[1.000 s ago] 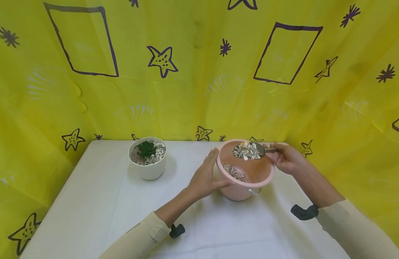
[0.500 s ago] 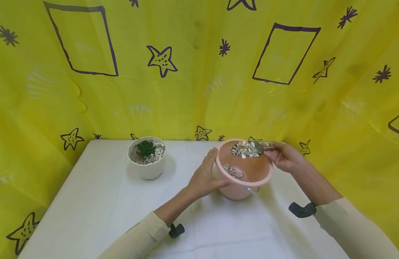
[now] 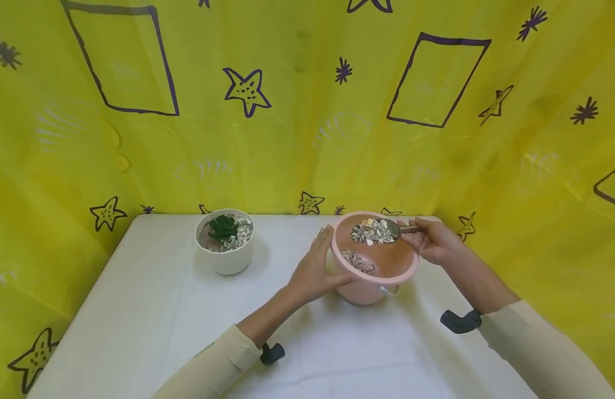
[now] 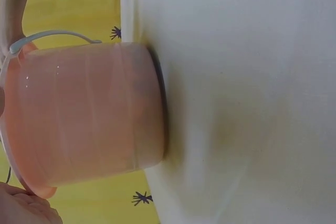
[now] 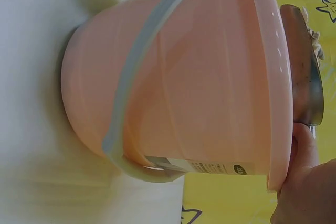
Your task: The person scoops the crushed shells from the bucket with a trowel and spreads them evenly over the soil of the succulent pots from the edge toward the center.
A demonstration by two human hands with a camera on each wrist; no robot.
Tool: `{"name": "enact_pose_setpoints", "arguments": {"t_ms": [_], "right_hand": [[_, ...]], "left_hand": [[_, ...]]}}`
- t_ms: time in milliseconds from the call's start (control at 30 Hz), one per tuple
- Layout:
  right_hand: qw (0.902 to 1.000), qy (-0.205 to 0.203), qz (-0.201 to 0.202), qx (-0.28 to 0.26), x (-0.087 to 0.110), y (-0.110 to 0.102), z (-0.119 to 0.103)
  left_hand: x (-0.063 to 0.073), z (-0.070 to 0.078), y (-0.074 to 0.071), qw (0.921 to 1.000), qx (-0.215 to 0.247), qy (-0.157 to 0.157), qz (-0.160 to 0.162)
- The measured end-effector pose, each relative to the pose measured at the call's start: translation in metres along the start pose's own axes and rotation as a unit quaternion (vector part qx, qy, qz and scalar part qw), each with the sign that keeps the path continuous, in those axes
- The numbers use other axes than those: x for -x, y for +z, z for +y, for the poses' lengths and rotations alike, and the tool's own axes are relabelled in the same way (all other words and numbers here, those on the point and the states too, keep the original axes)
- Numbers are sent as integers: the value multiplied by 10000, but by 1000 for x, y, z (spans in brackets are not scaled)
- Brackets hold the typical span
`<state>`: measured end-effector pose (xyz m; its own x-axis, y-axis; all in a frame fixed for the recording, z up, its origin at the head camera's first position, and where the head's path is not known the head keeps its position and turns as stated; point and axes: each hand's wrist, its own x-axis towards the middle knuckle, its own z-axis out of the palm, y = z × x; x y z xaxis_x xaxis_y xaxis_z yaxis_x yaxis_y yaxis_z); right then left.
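Note:
A pink bucket (image 3: pixel 367 293) stands on the white-covered table (image 3: pixel 153 332), with small pale pebbles or shell bits (image 3: pixel 357 261) in its bottom. My left hand (image 3: pixel 314 271) holds its left side, thumb across the front rim and fingers along the outer wall. My right hand (image 3: pixel 432 241) grips the handle of a metal scoop (image 3: pixel 393 229) at the right rim. Heaped with mixed pale and grey bits (image 3: pixel 372 231), the scoop is level over the bucket's mouth. In the right wrist view the scoop's metal underside (image 5: pixel 307 77) shows just above the rim.
A white faceted pot (image 3: pixel 232 260) with a green succulent (image 3: pixel 223 227) and pale gravel stands to the left. The bucket's pale handle (image 5: pixel 142 56) hangs down its side. Behind the table hangs a yellow curtain (image 3: pixel 287 149) with drawn stars.
The loaded scoop has shifted slightly left over the bucket, still level. The left hand keeps its hold on the bucket. The whole head view has drifted slightly.

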<state>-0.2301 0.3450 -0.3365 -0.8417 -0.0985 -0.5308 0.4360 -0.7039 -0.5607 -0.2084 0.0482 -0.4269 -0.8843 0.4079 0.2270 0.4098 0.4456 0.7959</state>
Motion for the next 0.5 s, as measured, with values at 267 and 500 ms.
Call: {"name": "enact_pose_setpoints", "arguments": {"t_ms": [267,500], "right_hand": [[9999,-77,47,-91,-2,2,0],[9999,-103,29,-76,-1,3,-1]], "left_hand": [[14,1,-18,9987,-250,-233,380],[36,0,-55,9856,-709,-368,1494]]}}
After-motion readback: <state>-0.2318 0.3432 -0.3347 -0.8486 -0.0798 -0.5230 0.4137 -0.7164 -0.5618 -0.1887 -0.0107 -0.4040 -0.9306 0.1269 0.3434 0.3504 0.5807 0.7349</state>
